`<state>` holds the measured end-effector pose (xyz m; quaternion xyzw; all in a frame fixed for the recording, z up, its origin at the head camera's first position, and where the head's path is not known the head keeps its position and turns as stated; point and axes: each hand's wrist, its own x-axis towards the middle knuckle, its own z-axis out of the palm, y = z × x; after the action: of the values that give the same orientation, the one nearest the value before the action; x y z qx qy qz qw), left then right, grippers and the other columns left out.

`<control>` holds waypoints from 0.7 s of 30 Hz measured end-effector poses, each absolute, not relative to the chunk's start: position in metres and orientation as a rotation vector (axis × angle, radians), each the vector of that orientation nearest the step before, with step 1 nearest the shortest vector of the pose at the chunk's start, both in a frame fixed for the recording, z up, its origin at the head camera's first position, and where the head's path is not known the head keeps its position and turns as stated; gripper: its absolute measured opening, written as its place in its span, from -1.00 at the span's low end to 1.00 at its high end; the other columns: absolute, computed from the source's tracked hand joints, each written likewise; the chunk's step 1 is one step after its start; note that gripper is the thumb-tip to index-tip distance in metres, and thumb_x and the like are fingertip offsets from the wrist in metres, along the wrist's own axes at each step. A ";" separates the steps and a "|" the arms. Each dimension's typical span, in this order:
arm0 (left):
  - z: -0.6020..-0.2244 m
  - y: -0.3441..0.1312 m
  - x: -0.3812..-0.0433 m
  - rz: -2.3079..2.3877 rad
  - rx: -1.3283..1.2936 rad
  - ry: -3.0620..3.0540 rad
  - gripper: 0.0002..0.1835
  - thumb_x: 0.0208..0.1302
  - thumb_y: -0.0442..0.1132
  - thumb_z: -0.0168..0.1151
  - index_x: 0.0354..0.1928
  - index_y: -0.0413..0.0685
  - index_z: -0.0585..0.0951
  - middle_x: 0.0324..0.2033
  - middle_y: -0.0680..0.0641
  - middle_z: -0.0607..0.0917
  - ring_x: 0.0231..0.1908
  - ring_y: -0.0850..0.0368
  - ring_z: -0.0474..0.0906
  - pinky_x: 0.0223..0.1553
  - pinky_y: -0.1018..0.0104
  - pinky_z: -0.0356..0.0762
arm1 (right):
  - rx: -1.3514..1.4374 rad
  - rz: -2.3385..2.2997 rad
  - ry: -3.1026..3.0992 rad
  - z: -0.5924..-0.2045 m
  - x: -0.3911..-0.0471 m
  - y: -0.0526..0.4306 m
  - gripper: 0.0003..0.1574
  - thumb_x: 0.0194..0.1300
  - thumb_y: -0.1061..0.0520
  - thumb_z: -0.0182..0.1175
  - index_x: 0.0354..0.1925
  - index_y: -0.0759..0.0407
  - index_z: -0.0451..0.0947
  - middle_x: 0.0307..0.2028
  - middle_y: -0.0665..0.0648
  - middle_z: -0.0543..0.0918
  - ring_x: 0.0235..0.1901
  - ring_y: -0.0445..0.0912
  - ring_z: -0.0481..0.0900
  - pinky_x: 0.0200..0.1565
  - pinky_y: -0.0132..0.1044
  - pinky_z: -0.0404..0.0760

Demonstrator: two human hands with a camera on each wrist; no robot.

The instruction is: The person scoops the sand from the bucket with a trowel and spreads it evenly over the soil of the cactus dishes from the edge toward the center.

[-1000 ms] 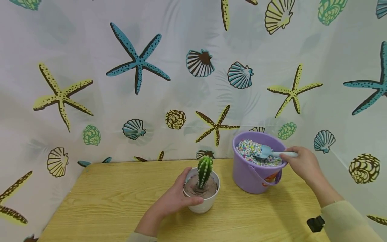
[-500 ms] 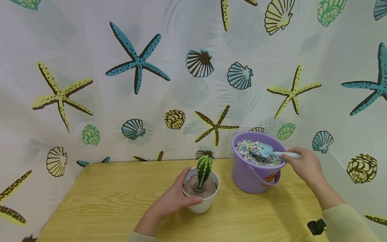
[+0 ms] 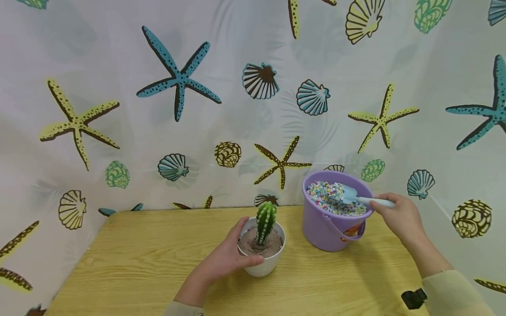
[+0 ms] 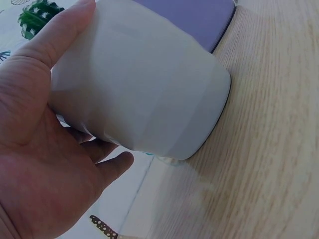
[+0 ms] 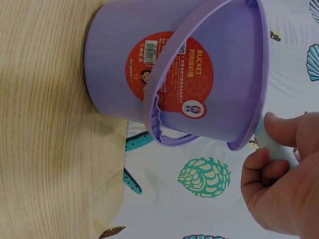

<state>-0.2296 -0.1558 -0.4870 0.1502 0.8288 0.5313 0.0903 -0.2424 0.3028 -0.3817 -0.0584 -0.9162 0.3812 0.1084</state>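
Note:
My left hand point(image 3: 223, 260) grips a white flower pot point(image 3: 262, 267) from its left side, with the thumb at the front and the fingers around the back. A green cactus point(image 3: 266, 223) stands upright in brown soil point(image 3: 250, 248) inside it. Over on the right, my right hand point(image 3: 400, 218) holds a light blue toy shovel point(image 3: 349, 195) by its pale handle. Its blade lies inside a purple bucket point(image 3: 321, 231), among small multicoloured pellets point(image 3: 318, 195), some of them on the blade. In the right wrist view the bucket's rim hides the shovel's blade.
Both containers stand on a light wooden table point(image 3: 150, 263). The bucket's handle point(image 5: 172, 57) hangs down on its outer side, over a red label point(image 5: 167, 74). Behind the table hangs a white cloth point(image 3: 237, 109) printed with starfish and shells.
The shovel has shifted slightly to the right in the bucket, and its blade shows pellets more fully. My left hand keeps its hold on the pot.

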 end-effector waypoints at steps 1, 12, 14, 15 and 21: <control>-0.487 -0.156 -0.229 1.580 0.446 2.462 0.36 0.21 0.16 0.71 0.82 0.17 -0.05 0.73 -0.27 0.05 0.64 -0.35 0.12 0.54 -0.44 0.20 | -0.168 1.120 -2.693 -0.382 -0.242 0.303 -0.30 0.65 -0.21 0.27 0.33 0.35 0.64 0.30 0.45 0.63 0.09 0.21 0.53 -0.07 -0.04 0.51; -0.485 -0.156 -0.227 1.567 0.452 2.477 0.37 0.21 0.15 0.71 0.82 0.17 -0.06 0.73 -0.28 0.04 0.65 -0.36 0.10 0.55 -0.44 0.17 | -0.102 1.042 -2.653 -0.381 -0.237 0.300 -0.37 0.66 -0.18 0.28 0.28 0.34 0.68 0.25 0.43 0.64 -0.02 0.17 0.55 -0.17 -0.12 0.54; -0.485 -0.156 -0.227 1.570 0.457 2.479 0.36 0.21 0.16 0.71 0.82 0.16 -0.05 0.73 -0.29 0.05 0.64 -0.37 0.11 0.54 -0.45 0.18 | -0.082 0.996 -2.653 -0.380 -0.236 0.300 -0.37 0.65 -0.18 0.29 0.26 0.35 0.69 0.22 0.45 0.63 -0.02 0.20 0.57 -0.19 -0.11 0.54; -0.485 -0.156 -0.227 1.571 0.460 2.478 0.36 0.22 0.16 0.71 0.82 0.16 -0.05 0.73 -0.29 0.05 0.64 -0.37 0.11 0.54 -0.45 0.18 | -0.071 0.967 -2.652 -0.380 -0.236 0.300 -0.37 0.65 -0.17 0.29 0.25 0.35 0.70 0.20 0.45 0.63 -0.02 0.21 0.58 -0.19 -0.11 0.54; -0.484 -0.156 -0.226 1.575 0.467 2.469 0.35 0.22 0.15 0.71 0.82 0.16 -0.05 0.72 -0.30 0.05 0.64 -0.39 0.12 0.54 -0.45 0.19 | -0.014 0.803 -2.642 -0.378 -0.235 0.298 -0.45 0.62 -0.11 0.34 0.20 0.35 0.73 0.01 0.39 0.65 -0.15 0.19 0.60 -0.26 -0.10 0.51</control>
<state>-0.2261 -0.1556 -0.4835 0.1570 0.8293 0.5290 0.0879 -0.2348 0.2982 -0.3783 -0.0049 -0.9396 0.2854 0.1890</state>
